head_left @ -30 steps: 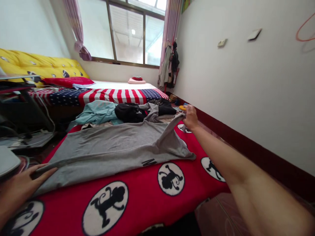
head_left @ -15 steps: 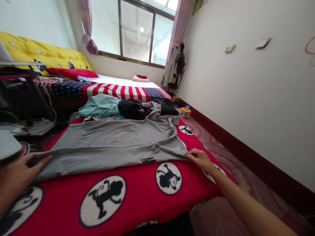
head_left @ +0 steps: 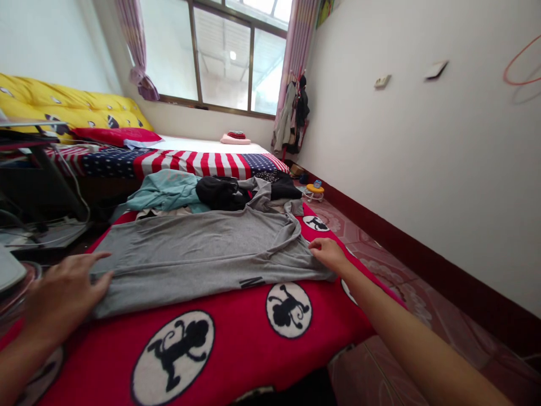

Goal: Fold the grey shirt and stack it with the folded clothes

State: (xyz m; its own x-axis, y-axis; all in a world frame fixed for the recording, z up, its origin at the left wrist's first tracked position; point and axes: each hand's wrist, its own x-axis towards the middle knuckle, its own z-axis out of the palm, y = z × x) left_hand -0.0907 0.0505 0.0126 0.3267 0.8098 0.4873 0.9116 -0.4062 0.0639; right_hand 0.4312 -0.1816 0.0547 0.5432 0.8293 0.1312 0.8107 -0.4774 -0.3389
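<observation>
A grey long-sleeved shirt point(head_left: 203, 242) with dark lettering near its front edge lies folded lengthwise over a red blanket point(head_left: 240, 338) printed with monkeys in white circles. My left hand point(head_left: 63, 293) is open at the shirt's left end, thumb and forefinger apart, nothing held between them. Over the shirt's right end, near the shoulder and sleeve folds, is my right hand point(head_left: 329, 256), its fingers curled together. Whether cloth is pinched in them is hidden.
Behind the shirt lie a teal garment point(head_left: 167, 192) and a black garment point(head_left: 220, 193). A bed with a flag-patterned cover point(head_left: 190, 163) stands beyond. At left is a desk point(head_left: 46, 169); a small yellow stool point(head_left: 315, 190) stands on the floor by the right wall.
My left hand has let go of the shirt's left end and opened. My right hand has left the near right corner and shifted slightly up and left. The shirt's front edge now lies flatter.
</observation>
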